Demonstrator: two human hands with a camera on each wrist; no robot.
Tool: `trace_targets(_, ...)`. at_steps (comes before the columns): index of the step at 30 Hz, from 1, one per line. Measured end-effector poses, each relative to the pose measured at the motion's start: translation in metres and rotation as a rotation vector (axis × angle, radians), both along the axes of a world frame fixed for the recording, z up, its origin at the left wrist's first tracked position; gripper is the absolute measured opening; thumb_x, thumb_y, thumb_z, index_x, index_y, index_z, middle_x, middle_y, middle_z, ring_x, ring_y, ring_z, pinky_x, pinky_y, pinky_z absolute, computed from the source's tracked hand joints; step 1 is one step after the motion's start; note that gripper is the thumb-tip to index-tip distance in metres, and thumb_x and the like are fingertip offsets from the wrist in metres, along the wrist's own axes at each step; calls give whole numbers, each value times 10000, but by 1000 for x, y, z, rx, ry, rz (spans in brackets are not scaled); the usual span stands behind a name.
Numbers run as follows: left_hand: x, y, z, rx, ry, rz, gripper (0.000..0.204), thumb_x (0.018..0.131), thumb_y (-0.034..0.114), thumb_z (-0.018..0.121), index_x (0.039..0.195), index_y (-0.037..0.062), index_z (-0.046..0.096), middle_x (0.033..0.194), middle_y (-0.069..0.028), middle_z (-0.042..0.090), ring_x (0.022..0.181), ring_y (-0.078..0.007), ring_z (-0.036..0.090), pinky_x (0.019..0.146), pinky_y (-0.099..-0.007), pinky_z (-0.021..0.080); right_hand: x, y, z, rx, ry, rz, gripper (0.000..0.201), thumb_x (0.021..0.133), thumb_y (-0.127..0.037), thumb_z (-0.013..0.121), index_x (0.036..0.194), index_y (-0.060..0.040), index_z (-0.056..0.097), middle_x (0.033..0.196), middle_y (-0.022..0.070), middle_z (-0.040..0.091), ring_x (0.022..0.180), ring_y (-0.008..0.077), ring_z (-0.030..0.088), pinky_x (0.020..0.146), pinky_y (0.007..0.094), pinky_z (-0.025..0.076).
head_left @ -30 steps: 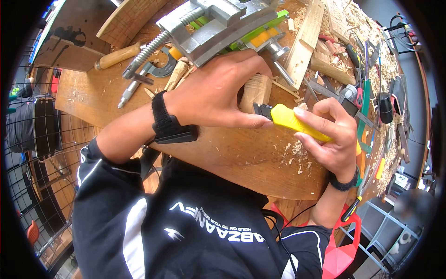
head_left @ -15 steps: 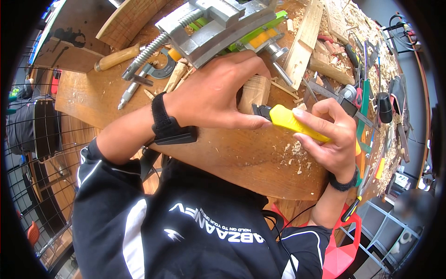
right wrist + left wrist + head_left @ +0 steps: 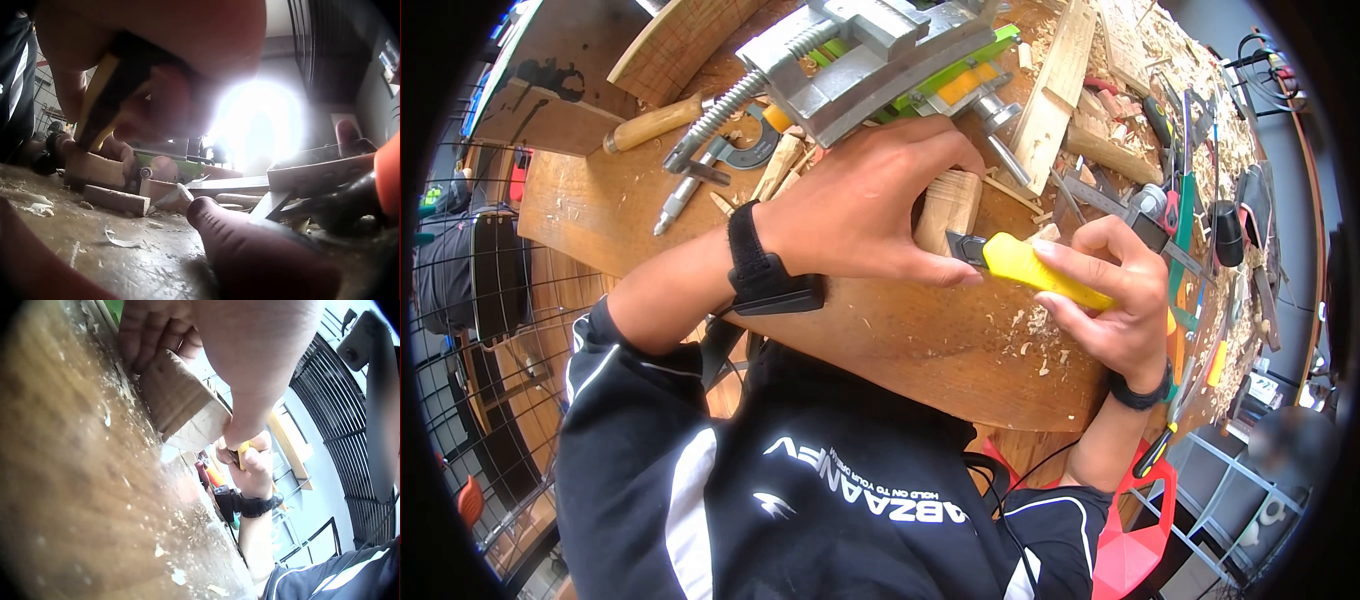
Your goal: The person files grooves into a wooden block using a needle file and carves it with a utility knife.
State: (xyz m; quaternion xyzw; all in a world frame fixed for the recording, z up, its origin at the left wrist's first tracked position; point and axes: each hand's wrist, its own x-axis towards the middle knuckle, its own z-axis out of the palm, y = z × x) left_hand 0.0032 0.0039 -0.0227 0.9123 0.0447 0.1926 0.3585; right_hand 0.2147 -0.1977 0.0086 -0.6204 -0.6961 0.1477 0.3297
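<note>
In the head view, my left hand (image 3: 870,205) grips a small squared wood block (image 3: 950,208) low over the bench, thumb along its near side. My right hand (image 3: 1112,295) holds a yellow utility knife (image 3: 1030,268) with its dark blade out, the blade lying against the block's near right edge by the left thumb tip. Seen from the left wrist, the block (image 3: 178,397) sits between curled fingers and thumb, its pale cut end facing the knife (image 3: 242,453). The right wrist view has the block (image 3: 99,170) close to the bench top, beneath the dark-shadowed knife.
Just beyond the left hand stands a metal vise (image 3: 850,75) with a long screw. A wooden-handled tool (image 3: 655,122) and a micrometer (image 3: 745,145) lie left of it. Wood strips (image 3: 1055,95), calipers (image 3: 1100,195) and shavings (image 3: 1240,330) crowd the right side.
The left hand and block have turned slightly, the thumb sinking a little toward me. The knife blade has shifted slightly along the block's edge, and more of it shows.
</note>
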Motion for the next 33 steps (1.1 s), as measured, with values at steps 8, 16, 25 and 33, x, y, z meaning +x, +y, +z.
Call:
trace_targets(8, 0, 0, 0, 11, 1, 2, 688, 659, 338, 946, 1178, 28, 618, 1088, -152, 643, 1001, -331, 653, 869, -396, 528, 2, -1, -1, -21, 68, -21, 498, 697, -62, 867, 1187, -103, 789, 868, 93, 642, 712, 193, 645, 622, 304, 507)
trace_targets(16, -1, 0, 1, 43, 5, -9, 775, 649, 372, 957, 1256, 37, 609, 1131, -155, 643, 1046, -333, 665, 911, -401, 532, 2, -1, 2, -32, 11, -62, 489, 696, -51, 854, 1179, -89, 788, 881, 97, 656, 728, 203, 663, 637, 307, 519)
trace_targets(25, -3, -4, 2, 34, 51, 7, 758, 597, 217, 937, 1250, 62, 584, 1148, -146, 642, 1110, -347, 634, 952, -406, 516, 2, -1, 0, -25, -12, -104, 453, 715, -61, 840, 1165, -74, 787, 859, 107, 670, 720, 209, 673, 637, 308, 525)
trace_targets(33, -3, -3, 4, -34, 77, 11, 675, 588, 131, 891, 1193, 60, 599, 1118, -135, 636, 1033, -328, 646, 878, -385, 534, 1, -1, 1, -1, -2, -109, 447, 718, -49, 836, 1161, -48, 781, 857, 109, 674, 717, 206, 672, 636, 303, 523)
